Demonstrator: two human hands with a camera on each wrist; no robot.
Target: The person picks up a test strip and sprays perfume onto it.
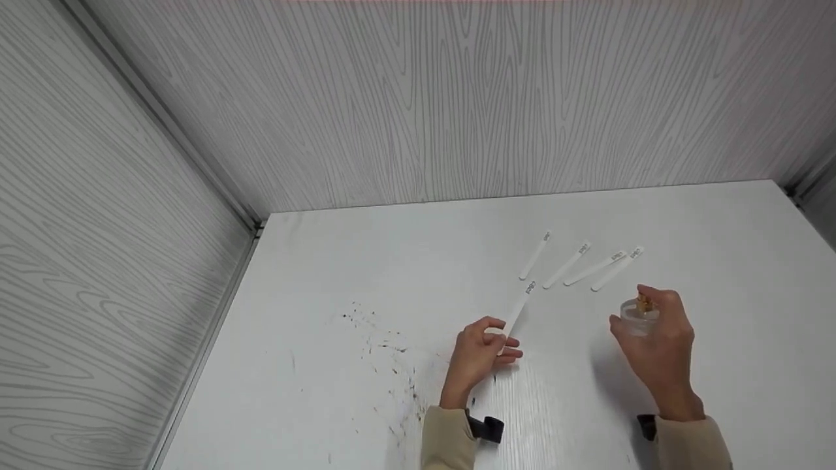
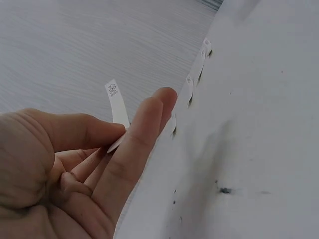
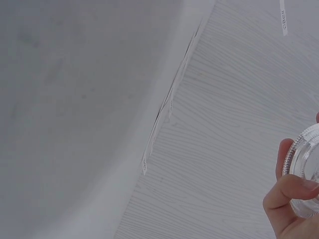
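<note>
My left hand (image 1: 480, 354) pinches the lower end of a white paper test strip (image 1: 518, 313) between thumb and finger. Dark lettering marks the strip's far end, which points up and away. In the left wrist view, the strip (image 2: 118, 109) bends slightly above the thumb. My right hand (image 1: 665, 352) grips a small round clear glass bottle (image 1: 632, 324) with a gold-coloured spray top (image 1: 644, 303); a fingertip lies on that top. Only the ridged edge of the bottle (image 3: 294, 154) enters the right wrist view. The bottle is held above the table, to the right of the strip.
Several more lettered paper strips (image 1: 565, 266) lie slanted on the white table (image 1: 366, 254) beyond my hands. Dark specks and smears (image 1: 398, 365) mark the tabletop left of my left hand. Grey wood-grain panels (image 1: 418, 104) stand at the back and sides.
</note>
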